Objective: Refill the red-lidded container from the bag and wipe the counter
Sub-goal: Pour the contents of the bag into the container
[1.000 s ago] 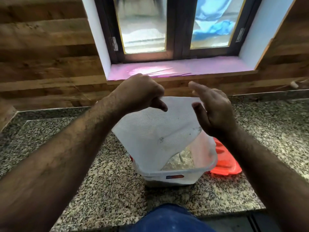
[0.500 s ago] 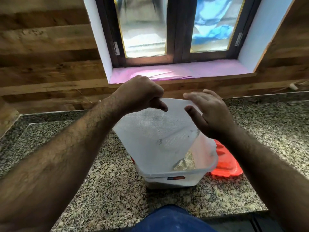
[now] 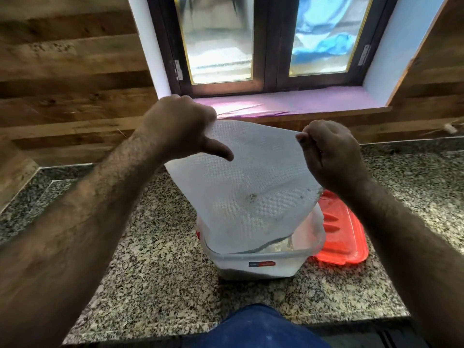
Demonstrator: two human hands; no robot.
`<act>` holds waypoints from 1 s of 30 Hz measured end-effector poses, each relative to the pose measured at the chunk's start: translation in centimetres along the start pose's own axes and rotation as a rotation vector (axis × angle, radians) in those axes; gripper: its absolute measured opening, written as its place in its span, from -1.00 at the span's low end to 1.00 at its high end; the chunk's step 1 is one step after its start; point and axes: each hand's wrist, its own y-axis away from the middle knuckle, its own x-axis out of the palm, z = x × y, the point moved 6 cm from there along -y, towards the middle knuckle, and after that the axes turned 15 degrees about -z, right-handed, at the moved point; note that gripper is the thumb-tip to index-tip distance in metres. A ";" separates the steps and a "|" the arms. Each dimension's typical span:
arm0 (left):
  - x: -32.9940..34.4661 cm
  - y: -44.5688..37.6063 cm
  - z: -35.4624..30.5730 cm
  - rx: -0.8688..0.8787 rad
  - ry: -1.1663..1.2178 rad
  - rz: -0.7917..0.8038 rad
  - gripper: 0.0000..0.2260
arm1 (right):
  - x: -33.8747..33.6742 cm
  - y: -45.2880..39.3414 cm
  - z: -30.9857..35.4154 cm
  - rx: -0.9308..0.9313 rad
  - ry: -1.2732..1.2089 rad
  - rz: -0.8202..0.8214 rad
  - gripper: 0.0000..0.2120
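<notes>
- Speckled granite is forming the table, with wood-look wall panels behind it and a dark-framed window sitting at 12 o'clock above a purple sill.
- Both bare forearms are reaching in from the lower corners toward the middle of the view.
- The left hand is gripping the upper left corner of the bag, its fingers curled behind the edge and the thumb pointing toward 4 o'clock across the front.
- The right hand is pinching the upper right corner of the bag, fingers curled tight into a fist.
- The white woven bag is hanging upside down between the hands, its lower end dipping inside the container.
- The container is sitting open on the table at 6 o'clock from the bag, translucent, with a small label on its near wall and pale contents showing under the bag's edge.
- The red lid is lying flat on the table at 3 o'clock from the container, partly tucked behind it.
- Blue clothing is showing at the near table edge, at 6 o'clock.
</notes>
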 end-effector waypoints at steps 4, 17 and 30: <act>-1.1 -0.5 -1.1 -0.011 -0.084 -0.027 -0.32 | 0.1 -1.0 -0.1 -0.082 0.055 -0.011 -0.59; -0.5 2.3 0.4 -0.375 0.343 -0.068 -0.52 | 1.2 -1.1 -0.4 -0.094 0.092 0.059 -0.50; 1.1 14.6 6.3 -1.039 0.967 -0.387 -0.26 | 3.6 3.6 -3.6 1.003 -0.565 0.000 0.03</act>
